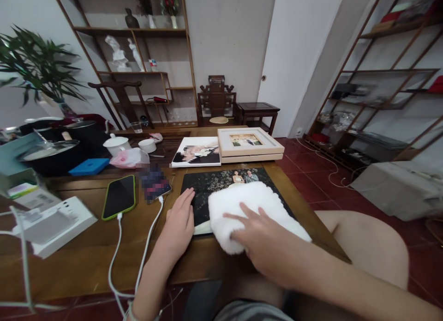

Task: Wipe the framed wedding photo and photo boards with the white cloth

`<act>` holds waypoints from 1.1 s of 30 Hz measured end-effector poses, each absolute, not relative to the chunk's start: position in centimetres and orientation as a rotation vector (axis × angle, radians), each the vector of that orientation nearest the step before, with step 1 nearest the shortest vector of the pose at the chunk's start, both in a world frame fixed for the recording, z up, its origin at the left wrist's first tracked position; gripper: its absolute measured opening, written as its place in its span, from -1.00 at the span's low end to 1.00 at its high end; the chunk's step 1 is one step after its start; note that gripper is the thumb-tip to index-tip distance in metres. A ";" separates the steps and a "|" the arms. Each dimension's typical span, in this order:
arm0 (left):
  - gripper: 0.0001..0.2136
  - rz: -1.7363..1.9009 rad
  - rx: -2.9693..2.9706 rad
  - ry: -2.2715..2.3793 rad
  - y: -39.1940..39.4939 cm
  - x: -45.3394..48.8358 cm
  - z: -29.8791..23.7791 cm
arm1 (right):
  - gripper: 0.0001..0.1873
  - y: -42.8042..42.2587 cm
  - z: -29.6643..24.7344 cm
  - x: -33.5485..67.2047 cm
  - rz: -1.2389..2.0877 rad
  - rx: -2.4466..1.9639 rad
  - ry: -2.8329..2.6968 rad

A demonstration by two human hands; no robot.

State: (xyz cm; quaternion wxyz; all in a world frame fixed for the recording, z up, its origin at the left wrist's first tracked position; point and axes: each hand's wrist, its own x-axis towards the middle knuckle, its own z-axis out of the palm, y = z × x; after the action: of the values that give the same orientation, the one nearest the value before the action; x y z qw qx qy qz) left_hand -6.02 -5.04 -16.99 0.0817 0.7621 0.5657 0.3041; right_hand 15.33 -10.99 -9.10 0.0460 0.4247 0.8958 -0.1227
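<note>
A dark wedding photo panel [200, 210] lies flat on the wooden table, with a couple pictured near its far edge. My left hand [182, 217] rests at the panel's left edge, fingers stretched out and holding nothing. Over the right and near part of the panel spreads a folded, fluffy white towel [273, 205]. My right hand [256, 228] presses down on this towel and grips it at its near fold, the front fingers somewhat spread. The towel hides much of the panel beneath it.
Behind the panel lie a white-edged photo print [199, 159] and stacked light wood frames [252, 150]. To the left are a green-cased phone [120, 198], a second phone [161, 191], white charging cables [148, 238], a white box [62, 224] and a blue box [89, 166].
</note>
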 end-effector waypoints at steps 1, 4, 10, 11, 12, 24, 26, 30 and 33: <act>-0.59 0.907 2.276 1.691 -5.0 -6.0 -17.0 | -0.46 -9.8 -8.9 15.1 -0.344 1.331 2.750; -0.59 0.903 2.286 1.685 -5.0 -6.1 -17.1 | -0.52 -5.2 -8.5 14.2 -0.241 1.415 2.775; -0.60 0.889 2.291 1.682 -5.0 -6.2 -17.0 | -0.55 0.5 -8.8 13.7 -0.111 1.534 2.771; -0.60 0.889 2.292 1.682 -5.0 -6.2 -17.0 | -0.55 0.1 -8.9 13.8 -0.105 1.539 2.772; -0.60 0.887 2.294 1.682 -5.0 -6.2 -17.0 | -0.55 -0.7 -9.0 13.8 -0.105 1.534 2.781; -0.60 0.847 2.258 1.711 -5.2 -6.0 -16.6 | -0.55 -11.3 -9.9 14.5 -0.429 1.238 2.826; -0.61 0.849 2.258 1.704 -5.2 -6.1 -16.7 | -0.50 -9.1 -9.5 14.2 -0.384 1.294 2.870; -0.62 0.872 2.281 1.670 -5.1 -6.2 -16.8 | -0.58 -3.6 -8.7 12.7 -0.236 1.424 2.833; -0.63 0.888 2.283 1.661 -5.1 -6.1 -16.7 | -0.58 -0.4 -8.2 11.6 -0.171 1.446 2.820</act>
State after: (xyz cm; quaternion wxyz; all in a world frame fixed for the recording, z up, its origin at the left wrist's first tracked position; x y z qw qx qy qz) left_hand -6.14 -5.13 -16.67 0.0908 0.7683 0.5587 0.2988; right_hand 11.62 -0.36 -8.25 -0.0159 0.4556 0.8884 -0.0537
